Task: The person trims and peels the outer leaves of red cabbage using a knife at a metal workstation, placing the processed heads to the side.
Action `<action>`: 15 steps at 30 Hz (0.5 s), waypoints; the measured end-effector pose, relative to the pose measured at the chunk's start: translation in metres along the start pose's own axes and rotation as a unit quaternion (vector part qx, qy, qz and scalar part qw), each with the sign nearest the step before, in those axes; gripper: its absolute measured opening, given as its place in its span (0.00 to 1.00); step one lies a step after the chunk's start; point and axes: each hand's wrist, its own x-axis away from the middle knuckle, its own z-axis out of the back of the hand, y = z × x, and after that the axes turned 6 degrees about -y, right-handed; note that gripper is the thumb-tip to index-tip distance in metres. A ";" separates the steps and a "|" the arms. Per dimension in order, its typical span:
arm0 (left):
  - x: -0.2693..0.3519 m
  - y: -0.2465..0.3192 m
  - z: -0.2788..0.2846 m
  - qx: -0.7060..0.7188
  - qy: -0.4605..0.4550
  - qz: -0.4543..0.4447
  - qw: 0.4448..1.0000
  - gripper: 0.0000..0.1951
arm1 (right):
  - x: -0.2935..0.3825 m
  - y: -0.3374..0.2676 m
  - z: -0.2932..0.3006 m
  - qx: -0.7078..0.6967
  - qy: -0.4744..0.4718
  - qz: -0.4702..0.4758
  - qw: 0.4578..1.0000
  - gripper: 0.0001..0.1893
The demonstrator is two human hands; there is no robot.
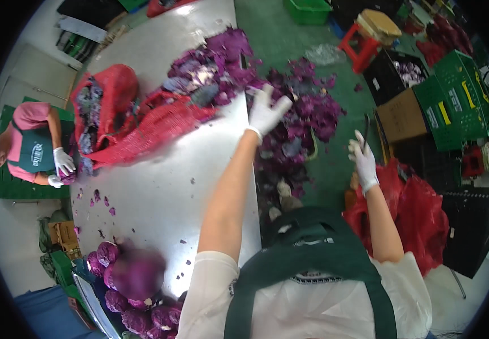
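My left hand (268, 111), in a white glove, reaches past the edge of the metal table (193, 190) with its fingers spread, above a heap of purple cabbage leaves (316, 110) on the floor side. My right hand (363, 159), gloved too, is off to the right and holds a thin dark tool (367, 127), probably a knife. More loose leaves (227, 46) lie on the table beyond my left hand, beside a red mesh sack (159, 127). A blurred red cabbage (138, 273) shows over several trimmed red cabbages (134, 320) at the lower left.
Across the table a co-worker (32, 144) in a green apron handles a cabbage (67, 176). To the right are a red stool (357, 48), a green crate (454, 101), a cardboard box (402, 115) and red mesh sacks (418, 216). A green tub (308, 10) stands ahead.
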 end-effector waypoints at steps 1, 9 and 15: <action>0.007 0.018 -0.010 -0.076 -0.067 -0.051 0.994 0.40 | 0.012 0.002 0.013 -0.009 0.024 -0.006 1.000 0.25; 0.083 0.033 0.054 -0.123 -0.020 0.040 0.991 0.26 | 0.017 0.035 0.036 -0.061 0.025 -0.091 0.994 0.25; 0.130 -0.035 0.205 -0.296 0.302 0.053 0.905 0.21 | -0.036 0.039 -0.053 0.014 -0.109 -0.086 0.990 0.24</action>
